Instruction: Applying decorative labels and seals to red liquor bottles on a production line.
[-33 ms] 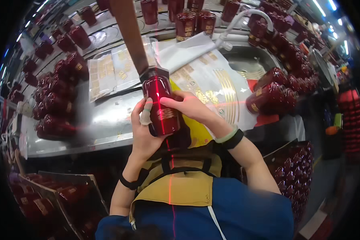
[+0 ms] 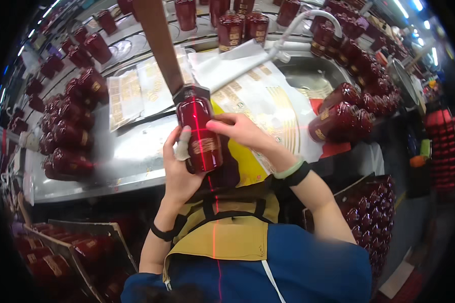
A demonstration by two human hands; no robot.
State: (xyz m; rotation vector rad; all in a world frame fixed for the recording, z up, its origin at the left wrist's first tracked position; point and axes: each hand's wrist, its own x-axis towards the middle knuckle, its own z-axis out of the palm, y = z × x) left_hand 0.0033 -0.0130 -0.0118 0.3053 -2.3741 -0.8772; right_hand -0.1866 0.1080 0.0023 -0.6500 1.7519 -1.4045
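A glossy dark-red bottle with gold markings lies in front of me, its far end against a black-edged rest below a brown upright bar. My left hand is closed around its left side and near end. A whitish cover wraps the left thumb. My right hand is at the bottle's right edge, with thumb and forefinger close together against the glass. Its other fingers are partly hidden. Red light lines cross on the bottle. Yellow material lies under my right hand.
White sheets with gold decals cover the metal worktop. A sink with a white curved tap stands at the back right. Red bottles cluster left and right. Crates of bottles stand below.
My right thumb has drawn back from the bottle's front to its right edge. The left hand still holds the bottle, and the whole view has shifted slightly.
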